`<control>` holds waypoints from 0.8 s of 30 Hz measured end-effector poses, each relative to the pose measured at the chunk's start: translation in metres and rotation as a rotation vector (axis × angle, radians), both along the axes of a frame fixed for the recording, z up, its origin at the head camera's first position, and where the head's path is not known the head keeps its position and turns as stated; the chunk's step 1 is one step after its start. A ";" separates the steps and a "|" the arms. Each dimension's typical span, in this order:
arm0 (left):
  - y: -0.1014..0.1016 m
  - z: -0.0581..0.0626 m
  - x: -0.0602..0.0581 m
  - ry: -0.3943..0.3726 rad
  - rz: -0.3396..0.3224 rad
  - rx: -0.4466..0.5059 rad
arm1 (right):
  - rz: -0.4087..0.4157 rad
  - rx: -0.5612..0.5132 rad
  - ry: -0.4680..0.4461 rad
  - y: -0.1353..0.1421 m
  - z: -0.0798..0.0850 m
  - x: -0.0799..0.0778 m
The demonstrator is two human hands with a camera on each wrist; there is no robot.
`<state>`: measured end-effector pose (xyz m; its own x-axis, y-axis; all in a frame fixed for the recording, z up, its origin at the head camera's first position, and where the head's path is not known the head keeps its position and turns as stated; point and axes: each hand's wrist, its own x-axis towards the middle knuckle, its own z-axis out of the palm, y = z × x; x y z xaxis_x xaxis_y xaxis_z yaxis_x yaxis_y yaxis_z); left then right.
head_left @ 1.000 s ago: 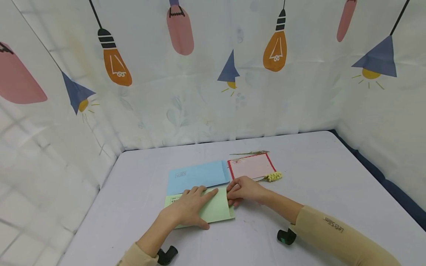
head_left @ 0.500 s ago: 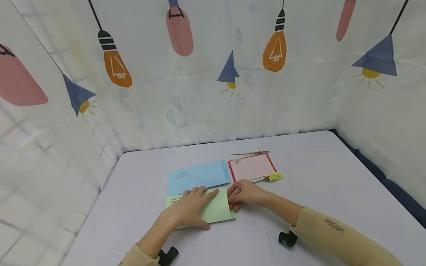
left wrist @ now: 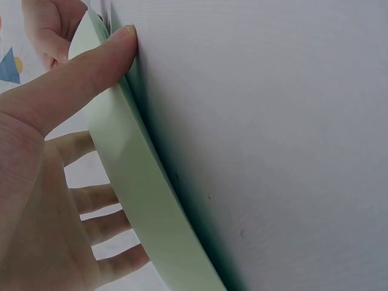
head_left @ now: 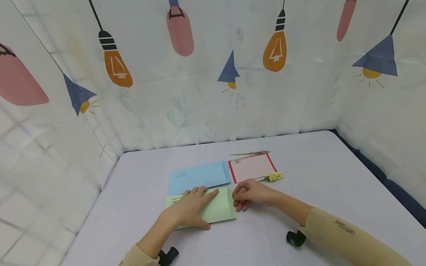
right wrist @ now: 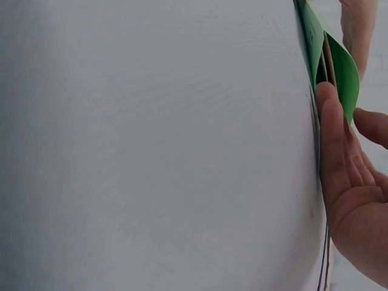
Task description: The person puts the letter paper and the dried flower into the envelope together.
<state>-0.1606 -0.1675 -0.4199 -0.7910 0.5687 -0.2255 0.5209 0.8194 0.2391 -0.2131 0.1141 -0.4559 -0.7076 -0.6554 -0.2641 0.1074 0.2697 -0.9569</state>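
A pale green envelope (head_left: 217,207) lies on the white table, its mouth facing right. My left hand (head_left: 186,210) rests across its top with fingers spread, thumb near the front edge. In the left wrist view, the thumb (left wrist: 100,70) reaches over the envelope's long edge. My right hand (head_left: 254,193) is at the envelope's right end, fingers slightly bent. The right wrist view shows that mouth (right wrist: 347,73) bowed apart, with thin brownish edges (right wrist: 328,57) inside. Fingertips (right wrist: 327,94) of the right hand are right at the gap, held fairly straight.
Behind the green envelope lies a light blue envelope (head_left: 196,175). To its right is a pink card (head_left: 251,167) with a red border, a yellow flower sprig (head_left: 274,176) by its front edge and a thin dried sprig (head_left: 254,152) behind it. A printed curtain (head_left: 206,103) stands behind the table.
My right hand has shifted right, away from under the green envelope's upper layer, which now lies lower at the mouth. My left hand has stayed in place.
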 end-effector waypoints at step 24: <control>-0.001 -0.002 0.002 0.019 -0.008 0.019 | -0.080 0.099 0.102 0.040 0.008 -0.010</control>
<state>-0.1589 -0.1690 -0.4215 -0.7905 0.5788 -0.2001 0.5317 0.8108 0.2448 -0.2235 0.1541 -0.4483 -0.7832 -0.5699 -0.2487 0.0361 0.3576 -0.9332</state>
